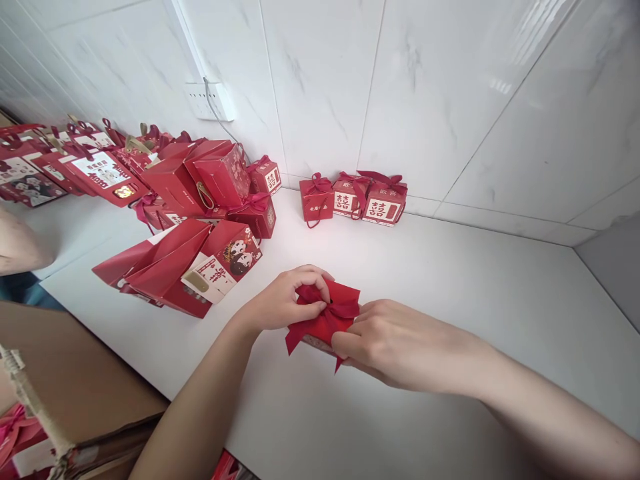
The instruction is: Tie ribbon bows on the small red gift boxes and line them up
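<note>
A small red gift box (345, 289) stands on the white table in front of me, tied on top with a dark red ribbon (344, 310). Thumb and fingertips of my left hand (295, 300) pinch the bow's left loop near the knot. My right hand (375, 337) is at the box's right front corner, its fingers curled closed on the ribbon's right side; the exact grip is partly hidden. One ribbon tail hangs over the left front of the box, and another tip shows below my right hand.
Several small boxes with bows (349, 200) stand against the tiled wall. Red gift boxes (185, 173) are piled at the left. A cardboard carton (75, 380) is at the lower left. Another person's arm (23, 243) shows at the left edge. A socket strip (210, 101) is on the wall.
</note>
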Demonstrator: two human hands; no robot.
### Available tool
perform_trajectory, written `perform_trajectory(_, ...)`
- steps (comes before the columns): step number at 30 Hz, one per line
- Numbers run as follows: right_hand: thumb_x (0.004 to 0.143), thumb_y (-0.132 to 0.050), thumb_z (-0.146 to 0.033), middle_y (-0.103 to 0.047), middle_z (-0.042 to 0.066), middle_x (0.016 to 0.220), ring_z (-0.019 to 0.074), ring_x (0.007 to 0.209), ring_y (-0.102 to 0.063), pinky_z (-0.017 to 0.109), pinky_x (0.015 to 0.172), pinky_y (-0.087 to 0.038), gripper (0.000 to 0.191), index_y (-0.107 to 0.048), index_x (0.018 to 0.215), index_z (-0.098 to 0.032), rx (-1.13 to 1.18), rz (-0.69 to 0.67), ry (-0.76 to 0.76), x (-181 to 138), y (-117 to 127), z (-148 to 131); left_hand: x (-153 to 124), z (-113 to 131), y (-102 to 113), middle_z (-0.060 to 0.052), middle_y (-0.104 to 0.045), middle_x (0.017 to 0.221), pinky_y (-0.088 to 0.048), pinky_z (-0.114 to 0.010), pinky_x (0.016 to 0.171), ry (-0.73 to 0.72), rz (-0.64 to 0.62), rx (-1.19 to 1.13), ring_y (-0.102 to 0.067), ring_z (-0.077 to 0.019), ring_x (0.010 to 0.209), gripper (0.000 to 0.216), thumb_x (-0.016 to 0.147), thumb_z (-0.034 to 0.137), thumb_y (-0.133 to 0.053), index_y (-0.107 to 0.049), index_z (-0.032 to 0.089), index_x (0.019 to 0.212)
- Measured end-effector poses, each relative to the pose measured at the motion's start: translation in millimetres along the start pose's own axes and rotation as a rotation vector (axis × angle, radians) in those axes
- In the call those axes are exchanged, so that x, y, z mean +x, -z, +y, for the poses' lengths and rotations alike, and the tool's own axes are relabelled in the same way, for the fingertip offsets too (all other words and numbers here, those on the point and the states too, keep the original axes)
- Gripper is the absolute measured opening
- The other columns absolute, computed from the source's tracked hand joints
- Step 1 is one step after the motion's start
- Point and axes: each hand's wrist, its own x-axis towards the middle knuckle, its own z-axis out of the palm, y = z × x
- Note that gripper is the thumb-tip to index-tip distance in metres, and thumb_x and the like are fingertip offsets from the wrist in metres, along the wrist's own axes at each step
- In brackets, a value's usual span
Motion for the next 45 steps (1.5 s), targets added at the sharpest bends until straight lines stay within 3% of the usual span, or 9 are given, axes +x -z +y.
perform_trajectory(10, 0.088, -0.061, -0.016, -0.065, -0.001, 0.068, 0.0131, 0.058, -0.052, 0.026, 0.055, -0.032, 0.004, -0.062, 0.085, -0.019, 0.322, -0.078, 0.009, -3, 2, 9, 1, 4, -6, -0.004, -0.061, 0.115, -0.048, -0.032, 0.092, 0.031, 0.007, 0.017, -0.060, -0.0213, 0.105, 0.008, 0.077, 0.017, -0.060, -0.066, 0.020, 0.081)
perform_trajectory(13, 0.087, -0.066, -0.022, -0.069, -0.002, 0.078, 0.0119, 0.065, -0.061, 0.022, 0.057, -0.039, 0.003, -0.063, 0.089, -0.021, 0.576, -0.131, -0.056, -8, 10, 15, 0, 5, -5, -0.004, -0.061, 0.116, -0.046, -0.033, 0.095, 0.034, 0.038, 0.039, -0.060, -0.0205, 0.105, 0.007, 0.080, 0.019, -0.059, -0.065, 0.021, 0.083)
perform_trajectory(16, 0.095, -0.055, -0.032, -0.068, -0.002, 0.074, 0.0116, 0.062, -0.064, 0.020, 0.055, -0.043, 0.011, -0.059, 0.100, -0.022, 0.804, -0.080, -0.208, -12, 19, 24, -2, 7, 0, -0.004, -0.060, 0.120, -0.044, -0.035, 0.098, 0.036, 0.063, 0.038, -0.058, -0.0215, 0.110, 0.009, 0.084, 0.023, -0.057, -0.066, 0.021, 0.087)
perform_trajectory(20, 0.099, -0.043, -0.028, -0.065, -0.003, 0.063, 0.0133, 0.058, -0.062, 0.022, 0.057, -0.045, 0.014, -0.054, 0.103, -0.022, 0.814, 0.014, -0.373, -13, 20, 39, -3, 7, 4, -0.006, -0.057, 0.126, -0.045, -0.035, 0.098, 0.064, 0.067, -0.036, -0.050, -0.0249, 0.124, 0.019, 0.090, 0.026, -0.049, -0.067, 0.021, 0.089)
perform_trajectory(27, 0.091, -0.057, -0.034, -0.067, -0.001, 0.069, 0.0164, 0.058, -0.065, 0.024, 0.054, -0.046, 0.015, -0.051, 0.096, -0.022, 0.894, -0.141, -0.467, -10, 9, 52, 0, 4, -4, -0.004, -0.056, 0.127, -0.046, -0.031, 0.091, 0.061, 0.053, -0.013, -0.054, -0.0219, 0.116, 0.008, 0.084, 0.026, -0.059, -0.064, 0.021, 0.088)
perform_trajectory(32, 0.089, -0.062, -0.035, -0.067, 0.000, 0.072, 0.0155, 0.059, -0.065, 0.024, 0.056, -0.046, 0.020, -0.048, 0.088, -0.021, 0.981, -0.174, -0.421, -9, 7, 57, 1, 4, -2, -0.005, -0.057, 0.123, -0.047, -0.027, 0.083, 0.049, 0.011, -0.004, -0.055, -0.0207, 0.111, 0.006, 0.083, 0.019, -0.056, -0.061, 0.020, 0.086)
perform_trajectory(38, 0.090, -0.060, -0.036, -0.068, 0.000, 0.076, 0.0144, 0.058, -0.064, 0.023, 0.054, -0.044, 0.020, -0.049, 0.098, -0.022, 0.976, -0.132, -0.415, -8, 7, 61, 2, 4, -2, -0.003, -0.058, 0.120, -0.045, -0.029, 0.085, 0.026, -0.022, 0.018, -0.058, -0.0167, 0.097, 0.006, 0.082, 0.016, -0.055, -0.060, 0.019, 0.085)
perform_trajectory(41, 0.089, -0.062, -0.036, -0.069, -0.001, 0.077, 0.0139, 0.058, -0.064, 0.022, 0.053, -0.045, 0.020, -0.050, 0.096, -0.022, 0.955, -0.157, -0.376, -8, 8, 59, 2, 4, -2, -0.003, -0.058, 0.119, -0.044, -0.029, 0.088, 0.019, -0.024, 0.021, -0.057, -0.0164, 0.098, 0.007, 0.082, 0.014, -0.055, -0.060, 0.019, 0.085)
perform_trajectory(45, 0.090, -0.062, -0.037, -0.068, -0.003, 0.076, 0.0126, 0.054, -0.062, 0.021, 0.050, -0.044, 0.025, -0.047, 0.105, -0.024, 0.959, -0.070, -0.379, -8, 10, 55, 2, 5, -2, -0.001, -0.057, 0.119, -0.045, -0.028, 0.085, 0.040, -0.046, -0.002, -0.056, -0.0156, 0.099, 0.006, 0.084, 0.016, -0.054, -0.059, 0.020, 0.086)
